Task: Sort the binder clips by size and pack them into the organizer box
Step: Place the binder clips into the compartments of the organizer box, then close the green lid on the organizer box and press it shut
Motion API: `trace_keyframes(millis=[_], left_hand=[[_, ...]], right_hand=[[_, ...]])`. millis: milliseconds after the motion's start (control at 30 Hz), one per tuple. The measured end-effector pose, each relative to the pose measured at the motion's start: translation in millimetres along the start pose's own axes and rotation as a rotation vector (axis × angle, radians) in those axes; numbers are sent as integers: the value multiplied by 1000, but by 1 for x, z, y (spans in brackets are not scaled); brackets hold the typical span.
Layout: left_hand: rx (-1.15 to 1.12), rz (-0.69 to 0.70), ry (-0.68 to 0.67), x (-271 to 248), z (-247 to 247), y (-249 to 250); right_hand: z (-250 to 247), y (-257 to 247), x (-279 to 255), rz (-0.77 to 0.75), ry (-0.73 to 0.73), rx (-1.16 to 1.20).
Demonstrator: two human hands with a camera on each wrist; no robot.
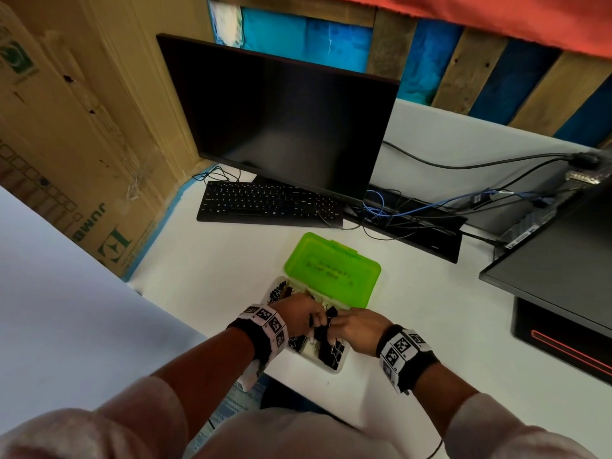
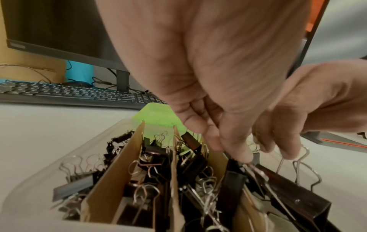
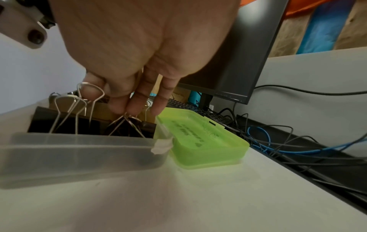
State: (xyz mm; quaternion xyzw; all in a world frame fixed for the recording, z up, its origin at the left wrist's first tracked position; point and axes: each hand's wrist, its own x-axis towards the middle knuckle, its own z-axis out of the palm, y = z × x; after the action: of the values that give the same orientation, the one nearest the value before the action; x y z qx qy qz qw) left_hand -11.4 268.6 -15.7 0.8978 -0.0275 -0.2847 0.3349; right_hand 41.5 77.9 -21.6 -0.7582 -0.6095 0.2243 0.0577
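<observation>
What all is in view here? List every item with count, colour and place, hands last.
organizer box: one, clear with open green lid, on the white desk.
dividers: brown card, upright inside the box.
binder clips: many, black with silver handles, in the box's compartments.
keyboard: one, black, behind the box.
monitors: two, black, centre and right.
cables: several, black and blue, behind the box.
cardboard box: one, brown, left.
left hand: pinching a clip over the box.
right hand: pinching a clip handle.
</observation>
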Motion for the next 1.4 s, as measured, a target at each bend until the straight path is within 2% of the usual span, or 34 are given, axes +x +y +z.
trace_keyframes(millis=[133, 333, 467, 533, 600, 700, 767, 900, 1067, 1167, 1267, 1333, 1400], left_hand=[[94, 41, 30, 0, -3, 6], [204, 96, -5, -1, 0, 7], [196, 141, 47, -1, 4, 3], [161, 161, 101, 0, 5, 2], [105, 151, 212, 1, 3, 2], [112, 119, 343, 3, 2, 1], [154, 120, 333, 6, 3, 1], [229, 147, 315, 9, 5, 0], [199, 168, 254, 11, -2, -10], [147, 146, 368, 18, -19, -22], [54, -16, 492, 28, -43, -38], [-7, -156, 505, 36, -56, -49], [-52, -266, 448, 43, -62, -58]], right_hand=[[3, -9, 8, 9, 32, -26], [16, -14, 7, -15, 58, -1], [23, -12, 9, 74, 88, -48], [25, -13, 10, 107, 133, -47], [28, -11, 7, 145, 220, 48], [32, 1, -1, 299, 371, 158], [34, 9, -6, 378, 353, 175], [39, 13, -9, 413, 285, 155], [37, 9, -11, 444, 362, 235], [39, 12, -13, 623, 540, 290], [38, 21, -11, 923, 699, 520], [33, 26, -9, 1104, 656, 741], [33, 34, -6, 1179, 557, 930]])
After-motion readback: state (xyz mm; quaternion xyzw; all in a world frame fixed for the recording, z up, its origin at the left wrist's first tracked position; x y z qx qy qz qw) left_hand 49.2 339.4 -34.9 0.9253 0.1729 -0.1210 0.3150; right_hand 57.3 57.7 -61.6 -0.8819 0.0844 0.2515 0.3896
